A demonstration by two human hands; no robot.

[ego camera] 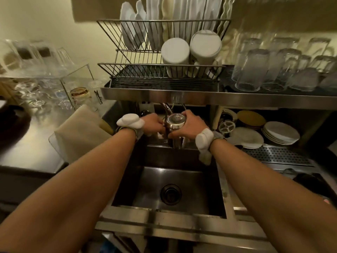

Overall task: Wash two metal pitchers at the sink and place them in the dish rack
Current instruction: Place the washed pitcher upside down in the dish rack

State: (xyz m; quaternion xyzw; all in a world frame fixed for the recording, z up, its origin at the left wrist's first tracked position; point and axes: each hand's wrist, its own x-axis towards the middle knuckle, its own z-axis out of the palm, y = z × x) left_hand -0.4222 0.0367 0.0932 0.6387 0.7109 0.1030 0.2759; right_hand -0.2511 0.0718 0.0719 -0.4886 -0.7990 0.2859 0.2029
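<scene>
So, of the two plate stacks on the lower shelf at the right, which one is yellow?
The rear stack of plates, nearer the sink, is yellow-brown. The front stack of plates, to its right, is white.

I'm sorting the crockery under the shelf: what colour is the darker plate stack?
Mustard yellow-brown plate stack, beside the white plates; head view, dim light.
</scene>
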